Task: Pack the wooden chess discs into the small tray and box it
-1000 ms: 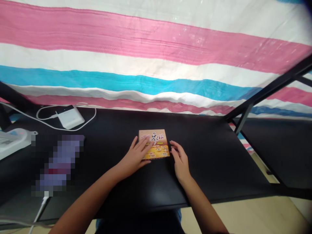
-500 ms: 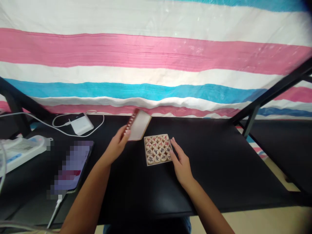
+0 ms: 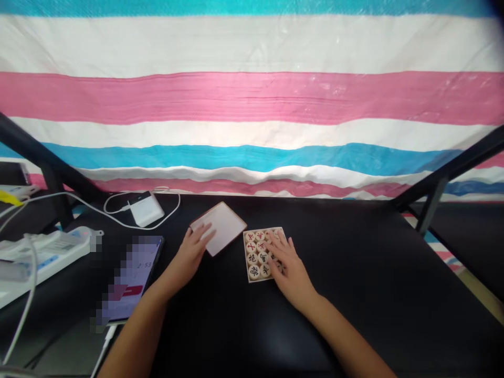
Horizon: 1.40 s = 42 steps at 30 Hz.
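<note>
A shallow square box (image 3: 245, 257) sits on the black table, packed with round Chinese chess pieces (image 3: 254, 271) marked in red and black characters. My right hand (image 3: 290, 270) lies over the box's right side with fingers spread across the pieces, hiding several of them. To the left of the box, its lid (image 3: 228, 231) rests on the table with the pale inner side up, turned at an angle. My left hand (image 3: 189, 258) is at the lid's left edge, fingers extended over its inner face.
A phone (image 3: 137, 273) with a charging cable lies left of my left arm. Behind it are a white power strip (image 3: 59, 257) and a white power bank (image 3: 147, 210) with a looping cable. A striped sheet (image 3: 252, 97) hangs behind the table, between black metal frame bars (image 3: 433, 205).
The lid has come down from my left hand's grip onto the table, and those fingers have loosened. My right hand has moved from the box's right edge onto the pieces. The view has shifted slightly.
</note>
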Available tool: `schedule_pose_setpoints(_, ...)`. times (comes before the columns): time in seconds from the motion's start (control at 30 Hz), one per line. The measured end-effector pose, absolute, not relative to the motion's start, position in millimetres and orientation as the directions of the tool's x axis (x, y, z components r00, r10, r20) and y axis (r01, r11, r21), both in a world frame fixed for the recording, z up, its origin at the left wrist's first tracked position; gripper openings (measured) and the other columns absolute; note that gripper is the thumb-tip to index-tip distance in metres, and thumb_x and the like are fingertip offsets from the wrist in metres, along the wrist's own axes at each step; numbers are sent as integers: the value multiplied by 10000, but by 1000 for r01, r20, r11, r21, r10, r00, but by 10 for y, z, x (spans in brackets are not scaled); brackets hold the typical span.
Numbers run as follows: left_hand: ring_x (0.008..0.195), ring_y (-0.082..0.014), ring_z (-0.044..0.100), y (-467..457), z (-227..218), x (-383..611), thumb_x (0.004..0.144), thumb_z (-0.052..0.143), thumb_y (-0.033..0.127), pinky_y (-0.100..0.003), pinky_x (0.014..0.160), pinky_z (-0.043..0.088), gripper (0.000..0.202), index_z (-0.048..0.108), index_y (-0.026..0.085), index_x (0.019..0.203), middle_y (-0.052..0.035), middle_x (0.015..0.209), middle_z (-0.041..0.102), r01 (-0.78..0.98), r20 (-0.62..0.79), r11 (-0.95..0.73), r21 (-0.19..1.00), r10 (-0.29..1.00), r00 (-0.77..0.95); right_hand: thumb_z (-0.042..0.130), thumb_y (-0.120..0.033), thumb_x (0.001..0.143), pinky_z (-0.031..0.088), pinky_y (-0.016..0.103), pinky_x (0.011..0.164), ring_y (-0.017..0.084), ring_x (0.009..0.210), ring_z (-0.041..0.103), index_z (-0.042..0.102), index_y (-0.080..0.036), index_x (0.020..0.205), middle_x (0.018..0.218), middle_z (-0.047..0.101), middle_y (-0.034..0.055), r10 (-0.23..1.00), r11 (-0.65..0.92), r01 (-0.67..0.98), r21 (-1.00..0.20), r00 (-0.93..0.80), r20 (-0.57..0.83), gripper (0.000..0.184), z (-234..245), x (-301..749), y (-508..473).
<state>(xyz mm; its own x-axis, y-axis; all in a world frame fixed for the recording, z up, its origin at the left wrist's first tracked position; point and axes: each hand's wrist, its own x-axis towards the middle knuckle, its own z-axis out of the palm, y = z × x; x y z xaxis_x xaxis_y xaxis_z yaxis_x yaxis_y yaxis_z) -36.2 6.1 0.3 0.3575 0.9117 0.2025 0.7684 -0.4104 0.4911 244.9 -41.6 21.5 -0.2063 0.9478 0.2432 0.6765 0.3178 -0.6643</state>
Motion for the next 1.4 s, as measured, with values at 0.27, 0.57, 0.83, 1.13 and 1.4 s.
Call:
schedule_pose_setpoints(0.27, 864, -179, 544, 534, -69, -215, 867, 402, 286, -327, 819, 419, 290, 662, 273, 993, -44, 941, 591, 757, 173, -467, 457, 882, 439, 435, -168, 808, 221, 558, 1049, 236, 1306, 282, 575, -245, 1169, 1342, 428, 64, 946, 301, 616, -728, -98, 309, 394, 105, 2551, -450)
schedule_pose_setpoints(0.57, 877, -180, 547, 863, -67, -176, 848, 411, 272, -339, 852, 411, 291, 666, 252, 988, -46, 934, 573, 762, 139, -446, 469, 889, 436, 450, -159, 793, 252, 523, 1051, 233, 1305, 286, 595, -235, 1146, 1352, 416, 61, 951, 281, 593, -754, -68, 301, 389, 70, 2566, -461)
schedule_pose_setpoints(0.83, 1314, -235, 262, 134, 146, 170, 885, 363, 378, -426, 1072, 228, 584, 170, 180, 1399, -125, 1430, 278, 719, 148, -354, 598, 931, 335, 441, -146, 788, 316, 477, 1033, 221, 1309, 280, 579, -242, 1168, 1367, 397, 42, 955, 265, 561, -784, -44, 292, 415, 150, 2551, -491)
schedule_pose_setpoints(1.13, 1355, -231, 75, -234, 65, 681, 894, 352, 385, -441, 1097, 137, 691, -30, 138, 1415, -135, 1489, 31, 558, -74, -251, 791, 867, 494, 415, -136, 790, 324, 430, 1047, 194, 1263, 370, 565, -250, 1184, 1331, 452, 22, 967, 216, 570, -793, -13, 255, 436, 42, 2517, -530)
schedule_pose_setpoints(1.4, 1350, -250, 66, -220, 40, 941, 882, 366, 376, -445, 1092, 165, 703, 7, 79, 1409, -178, 1477, 50, 537, -47, -287, 794, 850, 524, 422, -158, 777, 334, 422, 1041, 204, 1239, 407, 594, -208, 1154, 1308, 482, 56, 960, 123, 638, -760, 118, 255, 417, -1, 2612, -500)
